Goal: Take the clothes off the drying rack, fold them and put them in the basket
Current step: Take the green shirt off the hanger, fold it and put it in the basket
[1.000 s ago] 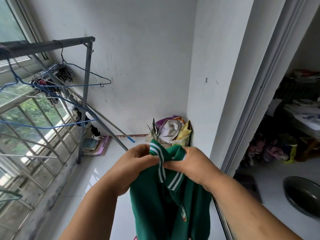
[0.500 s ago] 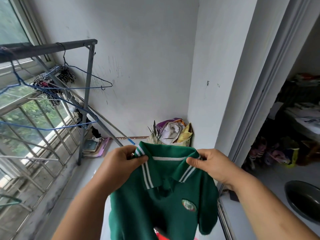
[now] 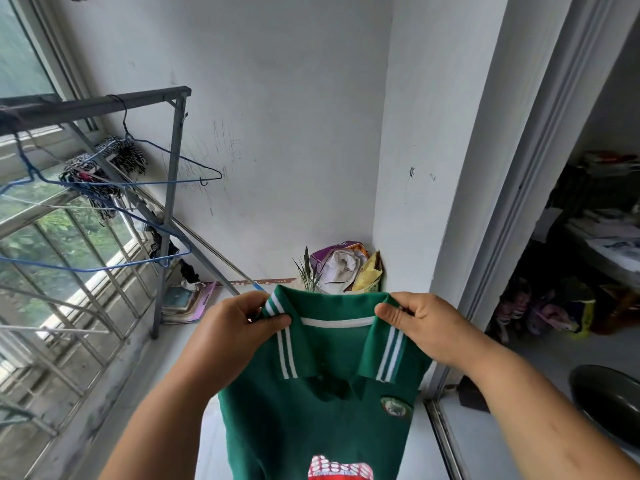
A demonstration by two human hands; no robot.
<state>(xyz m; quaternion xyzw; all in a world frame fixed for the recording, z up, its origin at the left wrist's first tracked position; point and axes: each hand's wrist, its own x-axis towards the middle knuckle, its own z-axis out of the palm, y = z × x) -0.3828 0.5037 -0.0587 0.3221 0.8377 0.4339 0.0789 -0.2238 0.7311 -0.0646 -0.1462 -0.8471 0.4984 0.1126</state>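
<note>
I hold a green polo shirt [image 3: 311, 417] with a white-striped collar and a round chest badge up in front of me, its front facing me. My left hand [image 3: 228, 334] pinches the collar's left end and my right hand [image 3: 422, 327] pinches its right end, spreading the shoulders flat. The grey metal drying rack [image 3: 173, 161] stands at the left by the window, with blue wire hangers [image 3: 166, 181] and a black-and-white patterned cloth [image 3: 104, 168] on it. A red and white patterned thing [image 3: 339, 469] shows at the bottom edge below the shirt. No basket is in view.
A window with metal bars [image 3: 52, 306] fills the left side. Bags and a small plant [image 3: 339, 268] sit in the far corner, books [image 3: 187, 303] lie by the rack's leg. A sliding-door frame [image 3: 512, 202] stands at the right, a dark basin [image 3: 609, 400] beyond it.
My hands have moved apart from a bunched grip on the collar, spreading the shirt open so its front and badge face me. The shirt has been raised slightly.
</note>
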